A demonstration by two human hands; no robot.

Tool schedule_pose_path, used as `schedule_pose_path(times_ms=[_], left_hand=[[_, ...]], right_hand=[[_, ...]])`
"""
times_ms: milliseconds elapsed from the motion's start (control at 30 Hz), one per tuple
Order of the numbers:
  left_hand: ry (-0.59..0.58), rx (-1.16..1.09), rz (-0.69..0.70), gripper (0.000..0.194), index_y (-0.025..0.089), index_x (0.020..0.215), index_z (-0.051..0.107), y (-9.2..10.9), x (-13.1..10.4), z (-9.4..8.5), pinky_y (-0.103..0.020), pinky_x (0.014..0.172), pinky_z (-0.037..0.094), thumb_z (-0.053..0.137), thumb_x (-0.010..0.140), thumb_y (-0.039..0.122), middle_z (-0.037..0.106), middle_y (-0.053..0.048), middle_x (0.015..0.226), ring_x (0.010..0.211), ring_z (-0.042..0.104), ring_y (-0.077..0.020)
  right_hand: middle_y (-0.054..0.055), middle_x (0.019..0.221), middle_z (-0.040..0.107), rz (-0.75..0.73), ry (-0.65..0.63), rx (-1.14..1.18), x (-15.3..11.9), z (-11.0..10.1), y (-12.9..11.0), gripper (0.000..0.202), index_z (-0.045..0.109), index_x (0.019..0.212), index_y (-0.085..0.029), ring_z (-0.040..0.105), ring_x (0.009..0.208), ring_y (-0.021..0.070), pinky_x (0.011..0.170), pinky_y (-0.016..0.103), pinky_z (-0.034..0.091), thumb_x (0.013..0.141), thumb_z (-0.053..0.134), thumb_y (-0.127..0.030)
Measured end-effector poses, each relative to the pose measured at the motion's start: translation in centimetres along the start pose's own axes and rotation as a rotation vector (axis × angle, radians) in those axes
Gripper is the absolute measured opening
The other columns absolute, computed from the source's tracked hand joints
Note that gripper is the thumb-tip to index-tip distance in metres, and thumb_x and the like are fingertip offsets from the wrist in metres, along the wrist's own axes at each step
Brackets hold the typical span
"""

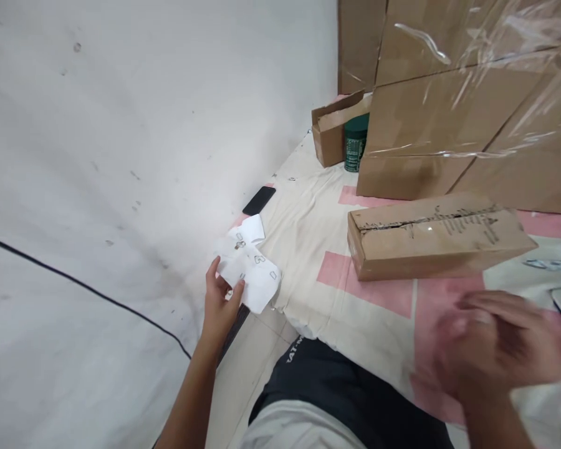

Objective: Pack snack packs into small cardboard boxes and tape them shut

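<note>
My left hand (223,298) pinches the near left edge of a creased white paper sheet (257,284) between thumb and fingers. Small dark line drawings show on the sheet, which lies at the left end of the cloth-covered surface. A black phone (259,200) rests just beyond the paper. On the right, my right hand (500,349) is smeared by motion above the pink and cream cloth, so its fingers cannot be read. Nearest to it is a long cardboard box (430,240), its top seam torn and marked with dark print.
Large cartons wrapped in clear film (449,112) stand at the back right. Beside them are a small open cardboard box (330,140) and a green tub (355,143). A white wall (121,125) borders the left, with a black cable (84,290) across it.
</note>
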State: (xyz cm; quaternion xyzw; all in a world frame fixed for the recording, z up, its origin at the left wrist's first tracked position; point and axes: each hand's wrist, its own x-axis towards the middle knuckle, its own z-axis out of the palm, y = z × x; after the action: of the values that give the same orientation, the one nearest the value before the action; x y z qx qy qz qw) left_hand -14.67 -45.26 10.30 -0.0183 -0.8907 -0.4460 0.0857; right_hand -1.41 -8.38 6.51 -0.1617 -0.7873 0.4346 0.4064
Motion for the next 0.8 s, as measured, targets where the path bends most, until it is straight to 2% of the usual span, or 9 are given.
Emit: schedule_pose_path(times_ms=[33, 100, 200, 267, 333, 433, 533, 700, 800], left_hand=[[-0.009, -0.079, 0.026, 0.082, 0.028, 0.154, 0.019, 0.6, -0.4, -0.2, -0.036, 0.086, 0.058, 0.064, 0.089, 0.049, 0.064, -0.008, 0.109, 0.101, 0.067, -0.0226], [-0.054, -0.189, 0.069, 0.085, 0.032, 0.154, 0.017, 1.9, -1.2, -0.5, -0.038, 0.089, 0.059, 0.067, 0.087, 0.049, 0.063, -0.013, 0.127, 0.112, 0.066, -0.0249], [-0.17, -0.201, 0.101, 0.086, 0.036, 0.154, 0.017, 3.6, -2.2, -0.8, -0.042, 0.091, 0.06, 0.069, 0.086, 0.05, 0.062, -0.013, 0.134, 0.115, 0.067, -0.0274], [-0.233, -0.19, 0.115, 0.085, 0.036, 0.154, 0.02, 4.4, -2.4, -0.8, -0.043, 0.091, 0.06, 0.07, 0.086, 0.05, 0.064, -0.013, 0.132, 0.113, 0.068, -0.0278], [-0.262, -0.204, 0.136, 0.083, 0.035, 0.153, 0.024, 4.9, -2.3, -0.7, -0.042, 0.091, 0.06, 0.072, 0.085, 0.048, 0.066, -0.012, 0.13, 0.112, 0.068, -0.027], [-0.278, -0.237, 0.158, 0.081, 0.036, 0.152, 0.026, 5.3, -1.8, -0.2, -0.038, 0.087, 0.06, 0.072, 0.086, 0.045, 0.066, -0.011, 0.13, 0.111, 0.068, -0.0258], [-0.333, -0.197, 0.23, 0.078, 0.036, 0.154, 0.025, 5.6, -1.5, 0.5, -0.037, 0.08, 0.06, 0.069, 0.089, 0.042, 0.068, -0.01, 0.122, 0.102, 0.07, -0.0241], [0.01, 0.2, 0.668, 0.066, 0.028, 0.147, 0.044, 7.5, -1.6, 1.9, -0.044, 0.097, 0.05, 0.072, 0.088, 0.03, 0.055, -0.013, 0.13, 0.122, 0.054, -0.0278], [0.036, 0.402, 0.891, 0.047, 0.026, 0.131, 0.061, 9.4, -1.8, 3.2, -0.047, 0.102, 0.045, 0.074, 0.086, 0.024, 0.055, -0.013, 0.127, 0.121, 0.051, -0.0285]], right_hand=[[0.008, 0.091, 0.062, -0.131, 0.046, 0.108, 0.0, 1.6, -1.8, 0.012, 0.06, 0.102, -0.032, 0.064, 0.093, 0.0323, 0.081, 0.056, 0.05, 0.093, 0.053, -0.034], [0.008, 0.095, 0.067, -0.206, -0.145, 0.307, 0.6, 5.0, -5.7, 0.013, 0.064, 0.102, -0.028, 0.065, 0.088, 0.0264, 0.077, 0.045, 0.053, 0.09, 0.061, -0.026], [0.008, 0.116, 0.068, 0.096, -0.516, 0.535, 2.3, 9.5, -10.5, 0.027, 0.063, 0.115, -0.024, 0.066, 0.095, 0.022, 0.083, 0.039, 0.054, 0.09, 0.063, -0.035], [0.007, 0.105, 0.071, 0.243, -0.661, 0.691, 3.2, 11.4, -11.8, 0.02, 0.065, 0.104, -0.021, 0.066, 0.09, 0.0196, 0.083, 0.036, 0.053, 0.092, 0.059, -0.036], [0.005, 0.094, 0.071, 0.321, -0.6, 0.752, 3.5, 12.2, -11.5, 0.017, 0.065, 0.092, -0.019, 0.064, 0.084, 0.0176, 0.081, 0.033, 0.052, 0.09, 0.059, -0.035], [0.004, 0.1, 0.068, 0.398, -0.398, 0.69, 2.7, 12.4, -9.6, 0.024, 0.064, 0.1, -0.02, 0.06, 0.08, 0.0158, 0.075, 0.03, 0.049, 0.084, 0.067, -0.037], [0.004, 0.089, 0.067, 0.41, -0.493, 0.74, 1.7, 12.1, -7.9, 0.028, 0.066, 0.093, -0.018, 0.057, 0.076, 0.017, 0.068, 0.029, 0.046, 0.086, 0.065, -0.046], [0.002, 0.07, 0.06, 0.393, -0.457, 0.766, 0.9, 11.9, -7.1, 0.037, 0.065, 0.074, -0.016, 0.05, 0.066, 0.0155, 0.06, 0.028, 0.037, 0.092, 0.056, -0.048], [-0.001, 0.063, 0.051, 0.334, -0.491, 0.691, 0.6, 11.8, -7.4, 0.037, 0.059, 0.069, -0.017, 0.046, 0.062, 0.0136, 0.057, 0.027, 0.032, 0.093, 0.055, -0.046]])
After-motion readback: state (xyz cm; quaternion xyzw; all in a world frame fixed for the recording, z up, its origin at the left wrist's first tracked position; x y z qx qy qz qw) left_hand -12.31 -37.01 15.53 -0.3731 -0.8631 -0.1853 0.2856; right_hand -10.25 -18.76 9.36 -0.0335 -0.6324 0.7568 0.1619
